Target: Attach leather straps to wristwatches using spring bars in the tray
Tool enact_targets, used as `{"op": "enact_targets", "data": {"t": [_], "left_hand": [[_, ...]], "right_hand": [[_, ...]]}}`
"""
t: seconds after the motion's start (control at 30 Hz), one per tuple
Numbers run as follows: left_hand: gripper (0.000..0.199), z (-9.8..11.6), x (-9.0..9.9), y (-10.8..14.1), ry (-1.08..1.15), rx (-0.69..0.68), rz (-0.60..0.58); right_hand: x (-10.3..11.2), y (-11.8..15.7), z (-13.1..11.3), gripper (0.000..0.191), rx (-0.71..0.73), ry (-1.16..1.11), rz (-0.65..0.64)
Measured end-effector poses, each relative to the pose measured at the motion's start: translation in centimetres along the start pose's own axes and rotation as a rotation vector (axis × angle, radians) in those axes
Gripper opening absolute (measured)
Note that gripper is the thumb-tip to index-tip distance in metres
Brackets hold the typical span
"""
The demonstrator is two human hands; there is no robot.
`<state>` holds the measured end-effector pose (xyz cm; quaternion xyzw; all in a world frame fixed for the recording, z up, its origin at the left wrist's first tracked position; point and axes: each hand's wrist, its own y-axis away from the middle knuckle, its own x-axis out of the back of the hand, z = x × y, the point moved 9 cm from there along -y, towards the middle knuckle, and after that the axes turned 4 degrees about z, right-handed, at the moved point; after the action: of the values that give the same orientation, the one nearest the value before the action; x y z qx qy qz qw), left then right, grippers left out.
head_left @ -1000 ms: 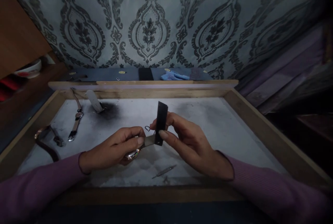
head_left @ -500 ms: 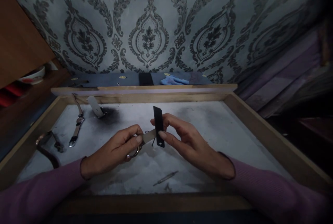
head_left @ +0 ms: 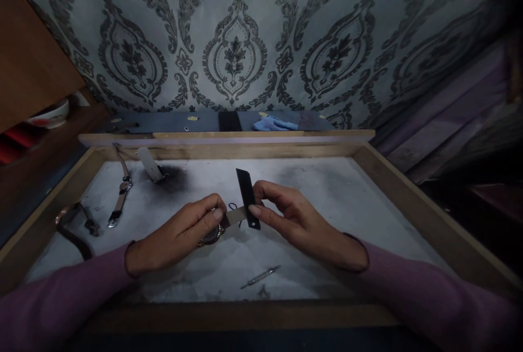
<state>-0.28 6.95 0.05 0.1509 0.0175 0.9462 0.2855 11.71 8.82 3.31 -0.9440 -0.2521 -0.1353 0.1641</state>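
Left hand (head_left: pixel 175 237) closed in a pinch, thumb over bent forefinger, holds a round, shiny-rimmed metal wristwatch (head_left: pixel 211 235) where case meets strap, above the wood-framed white surface (head_left: pixel 318 284). Its flat grey-beige strap (head_left: pixel 236 217) reaches a thin, black, slant-ended plate (head_left: pixel 246 196), pinched near its lower part by the right hand (head_left: pixel 306 226), thumb and fingertips closed, other fingers curled. A thin dark loop (head_left: pixel 232 206) shows beside the strap. The watch should be light, its case smooth and rather slippery, the glass fragile, the strap bendy; gripping the case sides is safest. The plate looks stiff, perhaps sharp-edged, so its flat faces suit fingertips. Nearer the wearer lies a slim, pointed metal tool (head_left: pixel 260 277).
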Motion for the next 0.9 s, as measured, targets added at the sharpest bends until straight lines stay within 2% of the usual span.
{"op": "enact_targets", "data": {"t": [0.4, 0.63, 0.9], "left_hand": [[0.018, 0.5, 0.0, 0.2, -0.018, 0.022, -0.092], [0.018, 0.0, 0.3, 0.2, -0.11, 0.062, -0.065], [0.017, -0.4, 0.3, 0.4, -0.193, 0.043, -0.083]], "right_hand": [[0.3, -0.1, -0.4, 0.026, 0.012, 0.018, -0.01], [0.2, 0.0, 0.0, 0.028, -0.025, -0.001, -0.022], [-0.2, 0.1, 0.6, 0.025, -0.063, 0.004, -0.055]]}}
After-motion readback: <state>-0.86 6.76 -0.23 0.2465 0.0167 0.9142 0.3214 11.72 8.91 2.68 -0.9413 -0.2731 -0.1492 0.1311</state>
